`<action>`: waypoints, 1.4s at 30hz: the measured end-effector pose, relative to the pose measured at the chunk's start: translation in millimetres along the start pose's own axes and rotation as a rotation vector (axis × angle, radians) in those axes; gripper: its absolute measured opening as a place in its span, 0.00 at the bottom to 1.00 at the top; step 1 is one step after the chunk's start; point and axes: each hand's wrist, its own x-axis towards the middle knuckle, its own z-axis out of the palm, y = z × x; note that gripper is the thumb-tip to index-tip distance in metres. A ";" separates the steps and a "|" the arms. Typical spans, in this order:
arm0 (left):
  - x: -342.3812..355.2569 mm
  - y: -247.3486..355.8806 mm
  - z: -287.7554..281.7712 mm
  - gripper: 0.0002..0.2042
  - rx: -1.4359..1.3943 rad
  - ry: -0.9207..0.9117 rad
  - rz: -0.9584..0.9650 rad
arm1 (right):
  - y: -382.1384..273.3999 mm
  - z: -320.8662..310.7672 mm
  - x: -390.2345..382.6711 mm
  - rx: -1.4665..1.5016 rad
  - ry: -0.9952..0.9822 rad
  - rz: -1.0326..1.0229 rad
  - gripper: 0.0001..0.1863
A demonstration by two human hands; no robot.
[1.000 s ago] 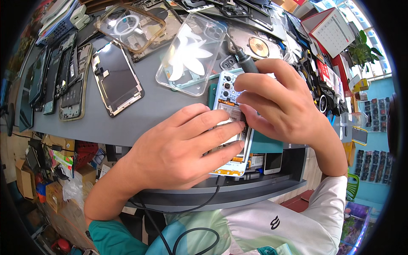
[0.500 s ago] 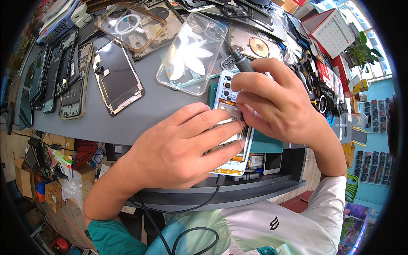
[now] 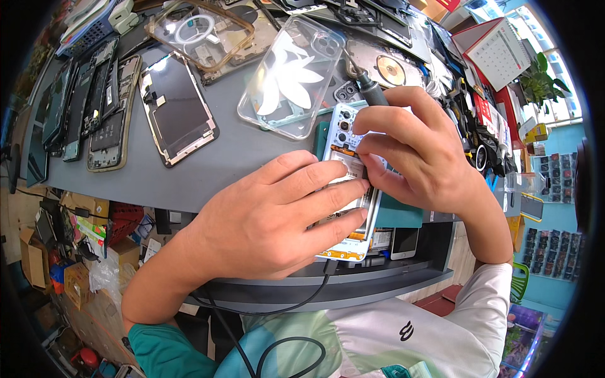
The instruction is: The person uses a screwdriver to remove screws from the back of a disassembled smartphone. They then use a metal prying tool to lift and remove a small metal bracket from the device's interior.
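Pale-blue opened phone [image 3: 335, 142], silvery battery [image 3: 354, 167] bared, held by left hand [image 3: 268, 217]; right hand [image 3: 421, 154] grasps dark-handled tool [image 3: 371, 90].

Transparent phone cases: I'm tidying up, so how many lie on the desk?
2: the petal-patterned case, beyond the left hand; and the brown-rimmed case, farther back and to the left. Others may be hidden.

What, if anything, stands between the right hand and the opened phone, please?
Nothing visible: the right hand has fingertips at the upper right side of the opened phone. The left hand lies across the phone's middle, just below them, without blocking that spot.
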 end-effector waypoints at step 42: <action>-0.6 -1.0 0.8 0.25 -0.002 0.002 0.004 | 1.1 6.1 -1.7 0.068 0.045 0.076 0.18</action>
